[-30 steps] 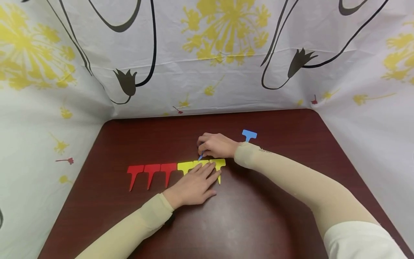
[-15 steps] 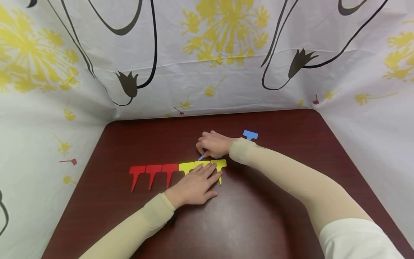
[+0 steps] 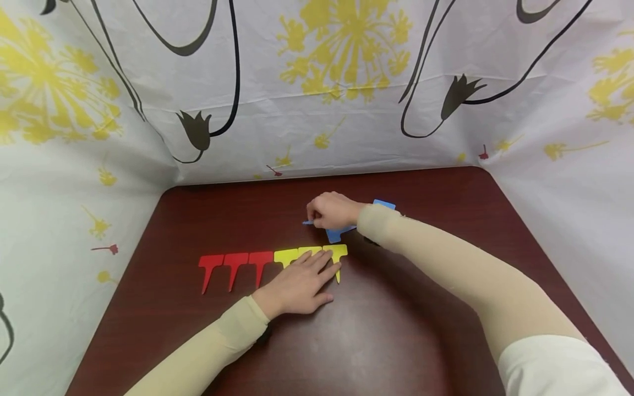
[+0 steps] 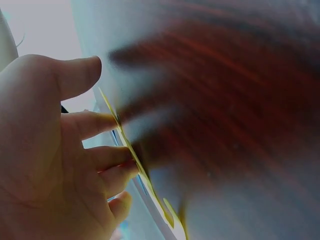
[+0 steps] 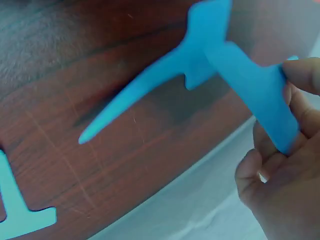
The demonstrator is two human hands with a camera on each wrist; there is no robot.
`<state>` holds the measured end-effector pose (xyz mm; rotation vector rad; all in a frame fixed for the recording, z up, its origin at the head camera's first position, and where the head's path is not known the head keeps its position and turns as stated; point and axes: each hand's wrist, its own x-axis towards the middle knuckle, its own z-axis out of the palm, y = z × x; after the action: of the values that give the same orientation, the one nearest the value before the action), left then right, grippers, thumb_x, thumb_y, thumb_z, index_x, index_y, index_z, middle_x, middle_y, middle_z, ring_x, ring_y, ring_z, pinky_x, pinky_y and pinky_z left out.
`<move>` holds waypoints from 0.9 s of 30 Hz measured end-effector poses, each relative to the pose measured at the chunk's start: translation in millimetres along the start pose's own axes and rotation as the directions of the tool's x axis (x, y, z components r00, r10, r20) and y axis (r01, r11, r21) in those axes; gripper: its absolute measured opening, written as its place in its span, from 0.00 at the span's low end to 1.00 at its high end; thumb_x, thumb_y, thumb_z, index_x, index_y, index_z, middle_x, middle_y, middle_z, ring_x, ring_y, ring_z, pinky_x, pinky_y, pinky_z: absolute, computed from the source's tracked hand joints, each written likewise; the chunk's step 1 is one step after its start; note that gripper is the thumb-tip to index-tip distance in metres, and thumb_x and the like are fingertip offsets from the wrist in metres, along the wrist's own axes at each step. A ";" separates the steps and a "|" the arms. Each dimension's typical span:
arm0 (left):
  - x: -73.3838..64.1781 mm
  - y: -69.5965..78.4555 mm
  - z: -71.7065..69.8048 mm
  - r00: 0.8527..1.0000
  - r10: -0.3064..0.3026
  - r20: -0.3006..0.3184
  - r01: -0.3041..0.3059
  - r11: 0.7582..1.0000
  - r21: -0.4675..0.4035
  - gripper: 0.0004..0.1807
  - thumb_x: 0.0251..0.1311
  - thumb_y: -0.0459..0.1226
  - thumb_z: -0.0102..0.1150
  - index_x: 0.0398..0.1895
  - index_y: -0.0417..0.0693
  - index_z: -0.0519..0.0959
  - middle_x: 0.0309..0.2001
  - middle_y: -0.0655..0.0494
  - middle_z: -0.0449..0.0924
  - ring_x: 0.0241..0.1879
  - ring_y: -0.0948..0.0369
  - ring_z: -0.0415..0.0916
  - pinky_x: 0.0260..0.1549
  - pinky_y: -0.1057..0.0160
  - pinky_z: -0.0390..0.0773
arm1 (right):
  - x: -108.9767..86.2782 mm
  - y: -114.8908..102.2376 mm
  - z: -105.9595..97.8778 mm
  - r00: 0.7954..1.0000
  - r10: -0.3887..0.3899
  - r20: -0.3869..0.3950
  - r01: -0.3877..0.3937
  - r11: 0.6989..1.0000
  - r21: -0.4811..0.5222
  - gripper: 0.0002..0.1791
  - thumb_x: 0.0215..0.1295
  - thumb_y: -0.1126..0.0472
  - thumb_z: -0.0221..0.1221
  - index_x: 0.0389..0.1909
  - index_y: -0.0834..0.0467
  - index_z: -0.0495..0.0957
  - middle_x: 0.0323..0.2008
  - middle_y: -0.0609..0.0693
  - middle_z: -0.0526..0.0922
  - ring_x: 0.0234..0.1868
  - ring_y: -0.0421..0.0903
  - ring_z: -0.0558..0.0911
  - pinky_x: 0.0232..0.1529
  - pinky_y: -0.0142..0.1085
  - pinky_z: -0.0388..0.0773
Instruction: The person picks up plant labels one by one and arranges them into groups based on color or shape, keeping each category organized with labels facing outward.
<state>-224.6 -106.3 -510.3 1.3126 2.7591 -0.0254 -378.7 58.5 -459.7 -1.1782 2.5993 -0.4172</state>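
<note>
My right hand pinches a blue T-shaped plant label between thumb and fingers; only its narrow tip shows in the head view. Just under that hand is a second blue plant label, lying on the table. My left hand rests with spread fingers on a row of yellow plant labels, partly covering them. Red plant labels continue the row to the left, heads side by side and stems toward me.
Another blue plant label lies farther right, partly behind the right forearm. The dark reddish table is bordered at the back and sides by a patterned white cloth.
My right hand has drawn back from the yellow labels toward the far side, carrying the blue plant label. The blue label beneath it shows more. The left hand stays in place.
</note>
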 end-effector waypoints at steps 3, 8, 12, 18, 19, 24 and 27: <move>-0.5 0.2 0.6 1.000 -0.008 0.008 0.008 1.000 -0.009 0.40 0.69 0.60 0.51 0.79 0.54 0.59 0.77 0.46 0.56 0.77 0.51 0.51 0.74 0.48 0.50 | -7.5 2.8 -11.5 0.998 0.048 -0.036 -0.042 0.988 0.150 0.01 0.67 0.61 0.60 0.35 0.54 0.78 0.26 0.46 0.78 0.22 0.42 0.72 0.29 0.36 0.71; -1.7 0.6 1.0 1.000 -0.018 0.022 0.018 1.000 -0.013 0.40 0.69 0.60 0.51 0.79 0.55 0.59 0.78 0.47 0.55 0.77 0.51 0.50 0.74 0.49 0.50 | -25.3 8.7 -18.7 0.992 0.091 -0.087 -0.059 0.946 0.318 0.04 0.66 0.63 0.58 0.31 0.55 0.76 0.24 0.53 0.78 0.22 0.50 0.74 0.30 0.39 0.72; -2.6 0.8 0.2 0.999 -0.020 0.028 0.021 1.000 -0.013 0.40 0.69 0.60 0.51 0.79 0.55 0.59 0.78 0.47 0.54 0.77 0.51 0.50 0.74 0.49 0.50 | -40.2 16.1 -14.6 0.985 0.135 -0.103 -0.083 0.913 0.400 0.07 0.68 0.63 0.55 0.29 0.54 0.77 0.23 0.57 0.81 0.24 0.58 0.81 0.27 0.40 0.76; -3.8 0.0 0.0 0.999 -0.021 0.034 0.022 1.000 -0.014 0.41 0.68 0.60 0.51 0.79 0.55 0.59 0.78 0.47 0.55 0.77 0.51 0.50 0.74 0.49 0.50 | -62.0 18.9 -11.6 0.958 0.239 -0.156 -0.141 0.871 0.471 0.11 0.71 0.59 0.54 0.28 0.53 0.79 0.21 0.56 0.82 0.22 0.60 0.82 0.26 0.49 0.81; -3.8 0.0 -0.2 0.999 -0.020 0.035 0.021 1.000 -0.013 0.41 0.68 0.60 0.51 0.79 0.55 0.58 0.78 0.46 0.54 0.77 0.51 0.50 0.74 0.49 0.50 | -65.7 19.2 -11.9 0.955 0.246 -0.165 -0.141 0.868 0.476 0.12 0.71 0.59 0.53 0.27 0.54 0.80 0.21 0.56 0.82 0.22 0.59 0.83 0.26 0.51 0.81; -3.1 0.2 -0.6 0.999 -0.026 0.037 0.027 1.000 -0.013 0.41 0.68 0.60 0.52 0.79 0.55 0.58 0.78 0.47 0.54 0.77 0.51 0.49 0.74 0.49 0.49 | -85.5 20.1 -12.4 0.958 0.210 -0.197 -0.117 0.908 0.402 0.12 0.68 0.60 0.53 0.26 0.53 0.82 0.18 0.49 0.82 0.22 0.53 0.84 0.24 0.46 0.82; -2.6 0.8 -0.6 0.999 -0.027 0.035 0.028 1.000 -0.011 0.41 0.68 0.60 0.52 0.80 0.55 0.58 0.78 0.47 0.54 0.77 0.51 0.49 0.74 0.49 0.49 | -97.8 17.7 -11.2 0.967 0.118 -0.228 -0.067 0.973 0.220 0.10 0.64 0.59 0.55 0.25 0.46 0.80 0.15 0.43 0.77 0.16 0.43 0.78 0.20 0.37 0.76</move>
<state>-222.3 -107.8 -509.5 1.2595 2.7441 -0.0343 -332.2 145.8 -444.7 -0.9836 2.7120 -0.8392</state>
